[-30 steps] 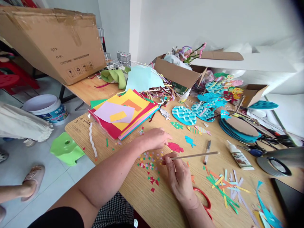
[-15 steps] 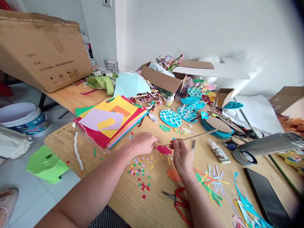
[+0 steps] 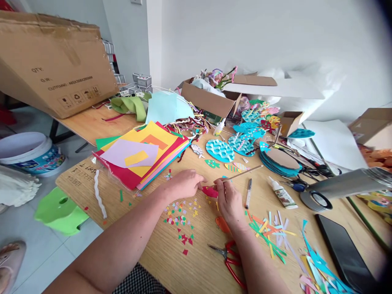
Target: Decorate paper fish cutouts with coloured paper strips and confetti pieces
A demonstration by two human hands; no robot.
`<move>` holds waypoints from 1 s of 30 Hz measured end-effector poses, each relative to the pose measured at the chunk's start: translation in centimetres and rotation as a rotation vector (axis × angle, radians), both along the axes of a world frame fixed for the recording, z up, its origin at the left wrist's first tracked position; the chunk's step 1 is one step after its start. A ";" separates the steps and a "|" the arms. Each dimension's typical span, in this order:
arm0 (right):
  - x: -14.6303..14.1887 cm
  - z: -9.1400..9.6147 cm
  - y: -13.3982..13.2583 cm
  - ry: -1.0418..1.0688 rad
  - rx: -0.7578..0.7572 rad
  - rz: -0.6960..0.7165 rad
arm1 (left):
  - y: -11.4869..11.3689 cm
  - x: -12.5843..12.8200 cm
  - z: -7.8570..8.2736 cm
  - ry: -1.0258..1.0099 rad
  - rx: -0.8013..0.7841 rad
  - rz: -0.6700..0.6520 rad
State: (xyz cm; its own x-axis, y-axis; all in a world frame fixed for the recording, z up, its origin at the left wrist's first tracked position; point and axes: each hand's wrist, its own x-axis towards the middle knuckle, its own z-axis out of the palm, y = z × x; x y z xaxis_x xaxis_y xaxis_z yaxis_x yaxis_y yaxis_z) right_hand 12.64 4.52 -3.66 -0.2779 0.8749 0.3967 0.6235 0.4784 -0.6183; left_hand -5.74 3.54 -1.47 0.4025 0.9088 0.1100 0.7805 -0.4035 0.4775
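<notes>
A red paper fish (image 3: 210,192) lies flat on the table between my hands, with a small yellow bit showing on it. My left hand (image 3: 186,183) is at the fish's left end, index finger stretched forward, its other fingers curled and touching the fish's edge. Pinched in my right hand (image 3: 230,203) is a thin wooden stick (image 3: 246,173), its far end slanting up to the right and its near end over the fish. An orange paper fish (image 3: 223,224) lies partly hidden below my right wrist. Red-handled scissors (image 3: 228,255) rest beside my right forearm.
Small paper confetti (image 3: 177,220) lies in front of my left forearm. Coloured sheets (image 3: 131,151) are stacked at left. To the right are a pen (image 3: 248,194), glue bottle (image 3: 283,194), paper strips (image 3: 272,237), phone (image 3: 343,249) and metal flask (image 3: 346,185). Cardboard boxes (image 3: 211,100) stand behind.
My right hand has shifted slightly left and down, and the stick's far end has swung left, uncovering more of the pen. A yellow bit now shows on the red fish. My left hand stays put.
</notes>
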 end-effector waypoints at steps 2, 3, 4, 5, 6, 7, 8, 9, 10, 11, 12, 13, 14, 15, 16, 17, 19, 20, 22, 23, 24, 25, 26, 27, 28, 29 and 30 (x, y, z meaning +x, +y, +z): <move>0.0 -0.1 0.0 -0.008 -0.002 0.000 | 0.0 0.0 0.0 0.006 0.000 -0.002; 0.0 -0.1 0.1 -0.012 -0.003 0.001 | 0.0 0.0 0.0 0.007 0.001 -0.003; 0.0 -0.1 0.1 -0.016 -0.005 0.002 | 0.0 0.0 0.0 0.007 0.001 -0.004; 0.0 -0.2 0.2 -0.019 -0.006 0.004 | 0.0 0.0 0.0 0.007 0.001 -0.004; 0.0 -0.2 0.2 -0.022 -0.007 0.006 | 0.0 0.0 -0.1 0.006 0.002 -0.004; 0.0 -0.2 0.2 -0.024 -0.009 0.007 | 0.0 0.0 -0.1 0.004 0.003 -0.005; 0.0 -0.2 0.2 -0.027 -0.011 0.009 | 0.1 0.0 -0.1 0.001 0.006 -0.006; 0.0 -0.2 0.2 -0.029 -0.013 0.010 | 0.1 0.0 -0.1 -0.002 0.009 -0.008; 0.0 -0.2 0.2 -0.031 -0.014 0.011 | 0.0 0.0 -0.1 -0.006 0.012 -0.009; 0.0 -0.2 0.2 -0.033 -0.016 0.012 | 0.0 0.0 -0.1 -0.010 0.015 -0.010; -0.1 -0.2 0.2 -0.036 -0.017 0.012 | 0.0 0.0 -0.1 -0.013 0.014 -0.011; -0.1 -0.1 0.1 -0.039 -0.018 0.013 | 0.0 0.1 0.0 -0.015 0.010 -0.010; -0.1 -0.1 0.1 -0.041 -0.019 0.013 | 0.0 0.1 0.0 -0.016 0.003 -0.008; -0.1 -0.1 0.1 -0.043 -0.019 0.014 | 0.0 0.1 0.0 -0.016 -0.006 -0.004; -0.1 -0.1 0.1 -0.044 -0.019 0.014 | 0.0 0.1 0.1 -0.016 -0.013 0.000; -0.1 -0.1 0.1 -0.045 -0.019 0.014 | 0.0 0.1 0.1 -0.016 -0.019 0.003; -0.1 0.0 0.1 -0.047 -0.020 0.015 | 0.0 0.1 0.2 -0.017 -0.020 0.004; -0.1 0.0 0.1 -0.048 -0.019 0.015 | 0.0 0.1 0.2 -0.014 -0.016 0.002; -0.1 -0.1 0.1 -0.051 -0.019 0.016 | 0.0 0.0 0.1 -0.004 -0.004 -0.002; -0.1 -0.1 0.1 -0.053 -0.019 0.016 | 0.0 0.0 0.1 0.003 0.001 -0.002; -0.1 -0.1 0.1 -0.054 -0.018 0.017 | 0.0 0.0 0.0 0.009 0.006 -0.001; -0.1 -0.1 0.1 -0.055 -0.018 0.017 | 0.0 0.0 -0.1 0.014 0.010 0.000; -0.1 -0.1 0.1 -0.055 -0.017 0.018 | 0.0 0.0 -0.2 0.016 0.013 0.001; -0.1 -0.1 0.1 -0.055 -0.016 0.018 | 0.0 0.0 -0.2 0.017 0.015 0.002; -0.1 -0.1 0.1 -0.055 -0.014 0.018 | 0.1 0.0 -0.3 0.016 0.017 0.003; -0.1 -0.1 0.1 -0.055 -0.013 0.018 | 0.1 0.0 -0.4 0.016 0.017 0.005; -0.1 -0.1 0.2 -0.055 -0.011 0.018 | 0.1 0.0 -0.5 0.015 0.017 0.006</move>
